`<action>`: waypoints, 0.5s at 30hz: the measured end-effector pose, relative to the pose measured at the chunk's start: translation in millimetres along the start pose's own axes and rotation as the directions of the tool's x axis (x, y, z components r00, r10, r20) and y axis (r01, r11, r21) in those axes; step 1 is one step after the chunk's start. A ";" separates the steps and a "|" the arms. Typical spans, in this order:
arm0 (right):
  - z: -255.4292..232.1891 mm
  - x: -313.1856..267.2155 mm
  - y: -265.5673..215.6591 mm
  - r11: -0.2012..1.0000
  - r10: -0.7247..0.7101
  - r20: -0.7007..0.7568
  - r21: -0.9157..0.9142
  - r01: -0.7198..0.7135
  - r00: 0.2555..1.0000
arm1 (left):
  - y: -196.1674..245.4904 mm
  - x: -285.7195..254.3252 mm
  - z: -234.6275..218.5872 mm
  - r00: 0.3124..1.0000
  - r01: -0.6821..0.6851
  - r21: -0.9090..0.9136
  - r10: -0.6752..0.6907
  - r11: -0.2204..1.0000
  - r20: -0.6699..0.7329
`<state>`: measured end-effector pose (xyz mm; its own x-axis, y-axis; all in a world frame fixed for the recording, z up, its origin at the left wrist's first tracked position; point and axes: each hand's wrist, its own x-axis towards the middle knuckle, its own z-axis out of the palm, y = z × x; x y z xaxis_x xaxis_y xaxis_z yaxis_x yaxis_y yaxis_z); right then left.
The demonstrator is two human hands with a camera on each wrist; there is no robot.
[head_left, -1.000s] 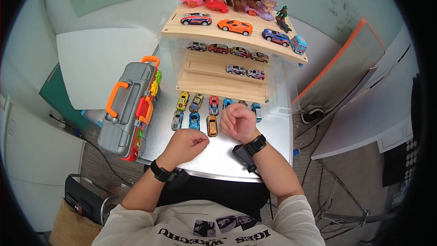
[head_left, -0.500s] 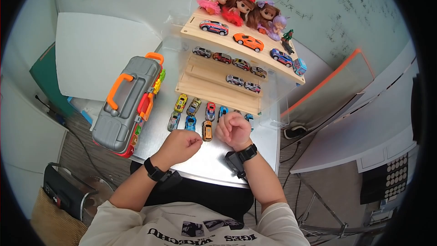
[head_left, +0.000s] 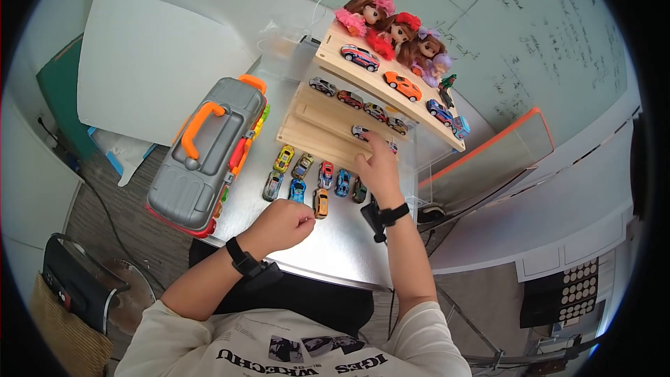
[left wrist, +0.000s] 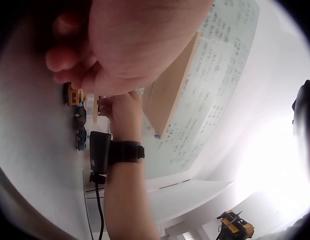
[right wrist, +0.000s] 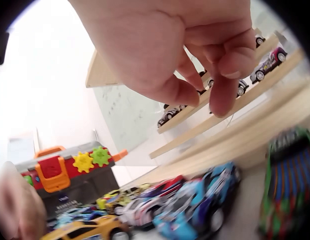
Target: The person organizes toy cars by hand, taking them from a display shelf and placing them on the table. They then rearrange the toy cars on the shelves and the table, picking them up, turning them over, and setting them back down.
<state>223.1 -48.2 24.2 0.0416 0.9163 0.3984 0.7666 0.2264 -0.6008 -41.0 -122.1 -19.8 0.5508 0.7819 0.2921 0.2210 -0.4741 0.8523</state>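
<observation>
My right hand (head_left: 380,171) reaches into the stepped wooden shelf (head_left: 307,138), fingertips right at a white toy car (head_left: 360,132) on its lower step. In the right wrist view, the fingers (right wrist: 224,100) hang down and apart in front of the shelf's cars, gripping nothing. A second car on that step, the purple-and-black toy car (right wrist: 269,64), is partly covered by the hand in the head view. My left hand (head_left: 283,225) stays low by the table's near side, loosely curled and holding nothing, beside an orange-yellow toy car (head_left: 320,204).
Several toy cars stand in two rows before the shelf, among them a blue car (head_left: 343,182). A grey toolbox (head_left: 202,160) with orange handles lies left. Dolls (head_left: 399,31) and an orange car (head_left: 403,86) sit on the top board (head_left: 377,78), which overhangs the steps.
My right hand has moved forward from above the tabletop cars to the shelf's lower step, its fingers now extended. The left hand has barely moved. The head view has turned.
</observation>
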 end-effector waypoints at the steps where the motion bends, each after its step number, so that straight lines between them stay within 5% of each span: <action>1: 1.1 12.1 16.5 0.963 -0.160 -0.023 -0.223 0.151 0.987 | 0.7 0.1 -0.5 1.000 0.002 -0.002 -0.002 1.000 0.000; 2: 0.7 21.1 15.8 0.855 -0.317 -0.010 -0.435 0.281 0.948 | 1.4 0.0 -0.8 1.000 0.004 -0.005 -0.004 1.000 0.001; 3: 1.2 26.5 15.0 0.854 -0.317 -0.010 -0.437 0.281 0.948 | 1.4 -0.1 -0.6 1.000 0.002 -0.006 -0.002 1.000 0.001; 5: 1.2 35.2 10.6 0.897 -0.038 0.073 -0.437 0.066 0.997 | -0.3 0.1 0.5 1.000 0.000 -0.019 0.000 1.000 -0.011; 11: -7.3 37.6 -15.1 0.806 -0.021 0.138 -0.583 0.098 0.990 | -9.7 -0.3 3.8 0.998 -0.048 0.036 0.049 0.998 -0.030; 15: -28.7 -4.9 -63.7 0.906 -0.121 0.114 -0.393 0.156 0.986 | -5.4 0.1 2.1 0.999 -0.037 0.023 0.037 0.999 -0.018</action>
<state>192.4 -76.6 80.4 -0.1247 0.9138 0.3866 0.9528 0.2189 -0.2102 -40.4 -120.3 -25.2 0.5444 0.7707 0.3311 0.2193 -0.5118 0.8307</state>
